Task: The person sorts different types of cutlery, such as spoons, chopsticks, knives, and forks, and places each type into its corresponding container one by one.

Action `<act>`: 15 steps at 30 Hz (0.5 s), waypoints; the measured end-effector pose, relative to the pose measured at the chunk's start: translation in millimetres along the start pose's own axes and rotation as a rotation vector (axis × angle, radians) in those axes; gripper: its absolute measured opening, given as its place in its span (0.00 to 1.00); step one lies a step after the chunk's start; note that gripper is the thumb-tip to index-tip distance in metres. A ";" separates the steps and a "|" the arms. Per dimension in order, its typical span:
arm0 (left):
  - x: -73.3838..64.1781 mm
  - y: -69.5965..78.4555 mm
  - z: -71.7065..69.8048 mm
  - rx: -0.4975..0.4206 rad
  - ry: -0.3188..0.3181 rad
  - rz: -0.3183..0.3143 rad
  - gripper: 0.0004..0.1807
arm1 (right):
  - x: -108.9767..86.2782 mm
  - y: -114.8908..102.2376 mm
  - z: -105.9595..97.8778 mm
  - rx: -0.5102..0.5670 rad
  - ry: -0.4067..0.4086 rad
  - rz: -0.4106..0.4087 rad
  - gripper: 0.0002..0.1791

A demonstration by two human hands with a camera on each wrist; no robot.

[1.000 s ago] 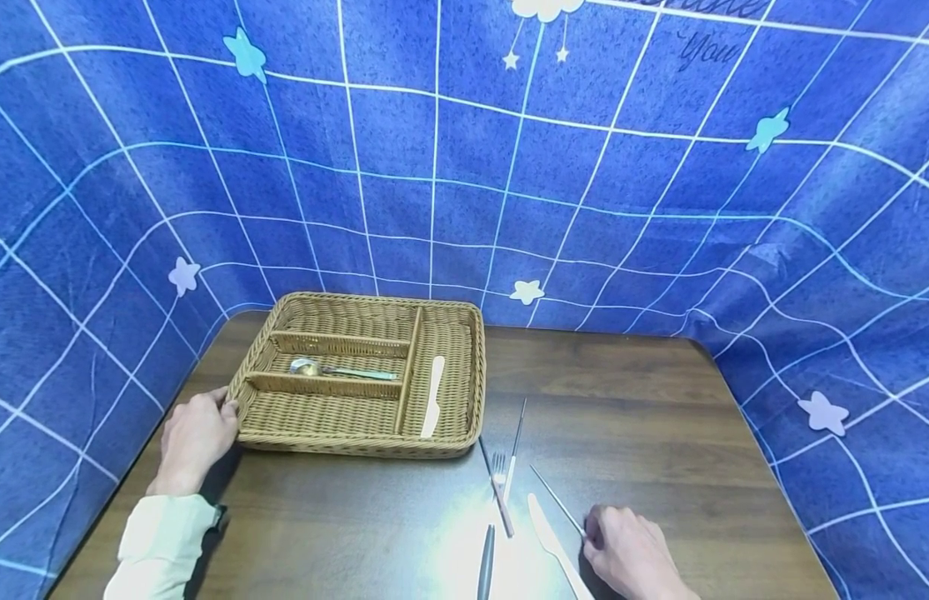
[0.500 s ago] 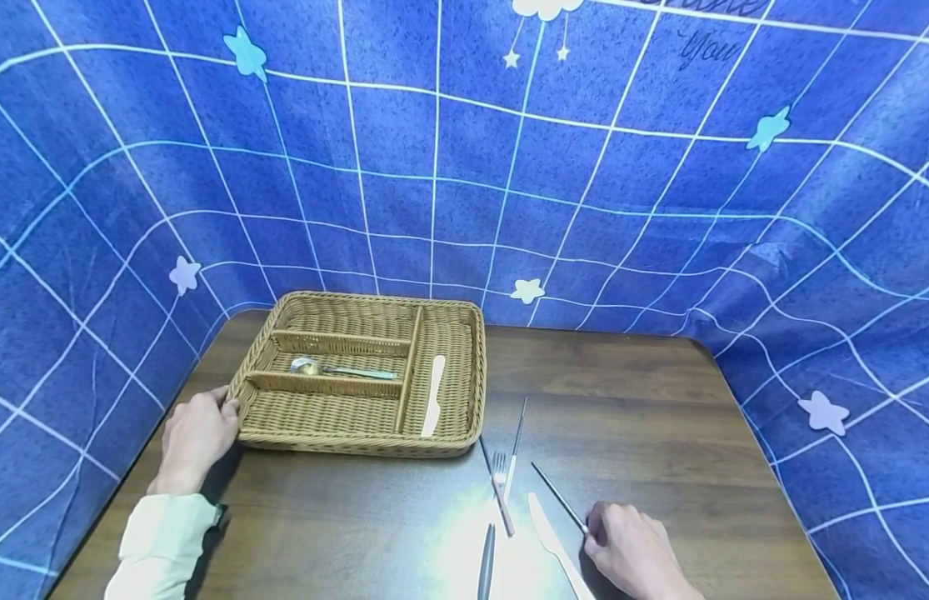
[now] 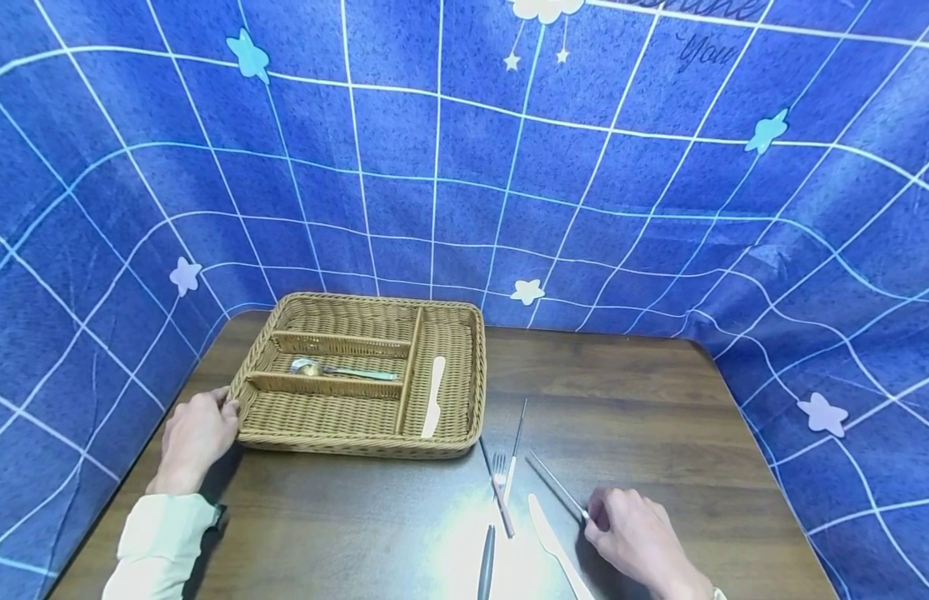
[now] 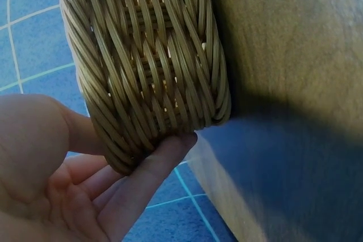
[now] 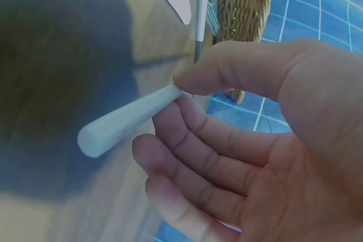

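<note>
My left hand grips the left front corner of a wicker cutlery basket. In the left wrist view the thumb lies behind the woven wall and a finger is against its lower edge. At the front right, my right hand pinches a white-handled utensil between thumb and fingertips. Its thin metal shaft points away to the left; I cannot tell what kind of utensil it is. A pale plastic-looking knife lies just left of this hand.
Inside the basket are a spoon in a middle compartment and a pale knife on the right. A fork, thin-shafted utensils and a dark-handled piece lie on the wooden table. A blue curtain surrounds the back.
My right hand has shifted slightly away from me, bringing the white-handled utensil's handle farther up in the head view. The left hand and basket have stayed put.
</note>
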State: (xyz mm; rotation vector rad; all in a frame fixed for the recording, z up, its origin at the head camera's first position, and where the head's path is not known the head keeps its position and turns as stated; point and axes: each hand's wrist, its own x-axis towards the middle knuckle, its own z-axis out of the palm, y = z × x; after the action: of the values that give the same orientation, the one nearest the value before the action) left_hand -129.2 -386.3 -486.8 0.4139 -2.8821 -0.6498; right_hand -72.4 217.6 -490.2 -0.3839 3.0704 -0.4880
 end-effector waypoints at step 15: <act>-2.4 29.6 -18.0 0.033 0.012 0.095 0.35 | 45.1 -0.9 -31.9 -0.047 0.044 -0.225 0.09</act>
State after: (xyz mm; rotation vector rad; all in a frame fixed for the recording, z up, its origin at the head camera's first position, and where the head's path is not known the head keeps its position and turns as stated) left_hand -130.0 -367.1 -458.0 0.2819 -2.8835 -0.5830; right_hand -117.4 215.7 -458.3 -0.7353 3.1012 -0.4348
